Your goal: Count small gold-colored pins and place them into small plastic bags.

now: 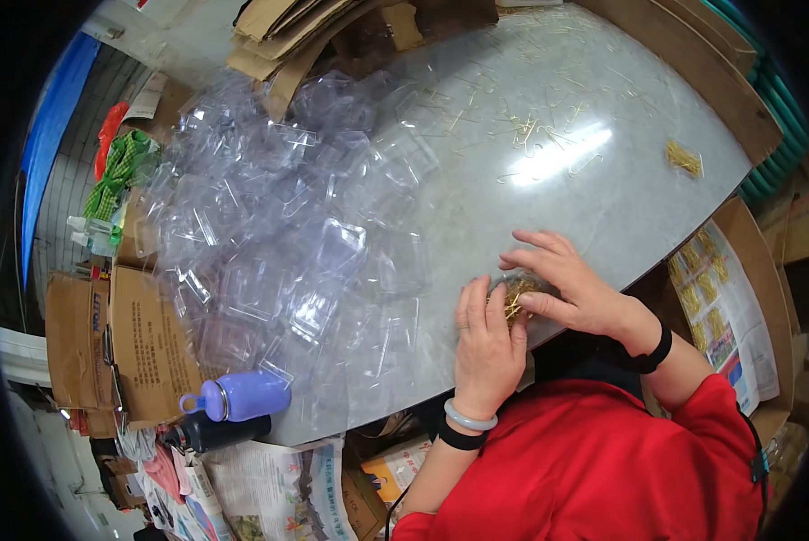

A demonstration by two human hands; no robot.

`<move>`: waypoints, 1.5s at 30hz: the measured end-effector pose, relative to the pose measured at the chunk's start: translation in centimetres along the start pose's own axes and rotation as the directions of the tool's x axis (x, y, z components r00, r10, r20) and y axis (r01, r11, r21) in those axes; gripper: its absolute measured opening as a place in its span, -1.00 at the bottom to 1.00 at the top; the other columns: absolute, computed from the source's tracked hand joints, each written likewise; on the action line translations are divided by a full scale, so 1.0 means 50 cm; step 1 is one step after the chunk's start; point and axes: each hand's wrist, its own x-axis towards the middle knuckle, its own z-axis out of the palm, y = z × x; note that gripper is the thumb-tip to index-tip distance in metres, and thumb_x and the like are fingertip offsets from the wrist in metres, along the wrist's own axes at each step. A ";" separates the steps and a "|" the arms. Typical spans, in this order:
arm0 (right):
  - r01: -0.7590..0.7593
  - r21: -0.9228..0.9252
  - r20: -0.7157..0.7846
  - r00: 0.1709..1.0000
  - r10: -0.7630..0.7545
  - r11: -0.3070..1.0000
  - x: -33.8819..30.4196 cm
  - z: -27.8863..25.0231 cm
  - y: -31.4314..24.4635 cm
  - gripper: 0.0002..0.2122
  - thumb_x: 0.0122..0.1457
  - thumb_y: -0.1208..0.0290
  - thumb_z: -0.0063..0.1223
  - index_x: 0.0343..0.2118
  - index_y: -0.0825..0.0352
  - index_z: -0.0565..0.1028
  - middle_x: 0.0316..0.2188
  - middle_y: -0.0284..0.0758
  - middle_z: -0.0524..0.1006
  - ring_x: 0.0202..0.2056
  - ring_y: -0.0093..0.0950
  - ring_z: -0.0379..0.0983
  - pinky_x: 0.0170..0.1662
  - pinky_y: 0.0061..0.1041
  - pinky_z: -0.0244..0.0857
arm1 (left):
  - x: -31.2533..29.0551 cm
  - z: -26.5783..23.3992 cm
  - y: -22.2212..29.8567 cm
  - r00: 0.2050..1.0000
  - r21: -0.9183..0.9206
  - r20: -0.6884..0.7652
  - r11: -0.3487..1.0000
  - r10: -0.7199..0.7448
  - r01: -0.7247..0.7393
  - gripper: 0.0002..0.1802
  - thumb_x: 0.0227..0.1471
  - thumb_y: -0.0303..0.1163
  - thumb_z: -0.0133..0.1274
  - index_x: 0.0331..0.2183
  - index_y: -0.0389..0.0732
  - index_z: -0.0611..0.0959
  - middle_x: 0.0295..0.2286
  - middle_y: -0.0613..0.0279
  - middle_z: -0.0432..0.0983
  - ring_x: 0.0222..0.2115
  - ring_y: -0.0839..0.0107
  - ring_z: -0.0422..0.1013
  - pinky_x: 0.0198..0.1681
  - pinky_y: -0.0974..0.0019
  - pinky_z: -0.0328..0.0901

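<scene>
At the table's near edge, a small bunch of gold wire hooks (515,298) sits between my two hands, apparently in a clear plastic box mostly hidden by my fingers. My left hand (492,347) is closed against its left side, fingers side by side. Over its right side reaches my right hand (571,287), fingers stretched and apart, the thumb at the hooks. More gold hooks (533,135) lie scattered across the far part of the table. A filled clear box of gold hooks (684,159) stands near the right edge.
A large heap of clear plastic boxes (287,225) covers the table's left half. A purple bottle (249,397) and a black bottle (217,434) lie at the near left. On the right, a cardboard box (752,243) contains several packs of gold hooks. Cardboard (283,36) is stacked at the back.
</scene>
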 end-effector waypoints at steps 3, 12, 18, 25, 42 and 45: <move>-0.036 0.130 -0.081 0.996 0.047 0.991 0.001 0.001 0.003 -0.63 0.27 0.31 0.08 0.08 0.34 0.45 0.05 -0.17 0.50 0.24 -0.09 0.22 0.27 -0.15 0.09 | 0.000 0.004 0.003 0.999 0.050 0.045 0.999 0.020 -0.023 -0.52 0.20 -0.42 0.02 0.10 -0.43 0.38 0.14 -0.23 0.21 0.20 -0.21 0.14 0.24 -0.10 0.17; -0.154 -0.180 -0.363 0.928 0.080 0.972 -0.073 0.030 -0.066 -0.60 0.11 0.69 0.01 0.06 0.41 0.46 -0.16 -0.12 0.59 0.05 -0.12 0.46 0.26 -0.02 0.10 | -0.004 0.009 0.003 0.999 0.131 0.044 0.991 -0.010 0.004 -0.57 0.23 -0.39 -0.02 0.08 -0.36 0.41 0.14 -0.15 0.22 0.19 -0.08 0.17 0.32 -0.34 -0.16; -0.082 -0.067 -0.333 0.941 0.056 0.994 -0.070 0.042 -0.073 -0.63 0.14 0.67 0.04 0.05 0.41 0.49 -0.10 -0.12 0.57 0.04 -0.09 0.47 0.17 -0.10 0.24 | -0.006 0.010 0.007 1.000 0.216 0.016 0.976 -0.023 0.019 -0.60 0.23 -0.35 -0.02 0.06 -0.30 0.45 0.16 -0.04 0.23 0.23 0.00 0.15 0.34 -0.39 -0.37; -0.002 -0.079 -0.278 0.960 -0.020 0.997 0.013 0.017 -0.013 -0.84 0.14 0.58 0.15 -0.19 0.35 0.57 -0.28 -0.22 0.56 -0.21 -0.18 0.45 -0.12 -0.30 0.34 | -0.004 0.001 0.013 0.999 0.314 -0.018 0.949 0.028 -0.021 -0.65 0.23 -0.32 0.00 0.02 -0.21 0.54 0.15 -0.02 0.25 0.24 -0.06 0.12 0.35 -0.37 -0.30; -0.212 -0.011 -0.387 0.902 0.191 0.977 -0.023 0.016 -0.029 -0.77 0.11 0.62 0.15 -0.14 0.37 0.55 -0.33 -0.22 0.56 -0.26 -0.20 0.48 -0.18 -0.30 0.37 | -0.002 0.005 0.001 0.998 0.144 -0.025 0.988 0.064 -0.059 -0.60 0.14 -0.49 0.07 0.02 -0.36 0.49 0.10 -0.15 0.29 0.15 -0.17 0.20 0.22 -0.12 0.15; -0.239 0.076 -0.313 0.916 0.251 0.968 -0.031 0.014 -0.026 -0.76 0.15 0.60 0.13 -0.10 0.38 0.53 -0.34 -0.21 0.57 -0.30 -0.25 0.50 -0.21 -0.33 0.39 | -0.002 0.004 0.002 0.998 0.149 -0.022 0.987 0.067 -0.063 -0.59 0.14 -0.48 0.07 0.02 -0.37 0.48 0.10 -0.15 0.29 0.15 -0.17 0.20 0.22 -0.12 0.15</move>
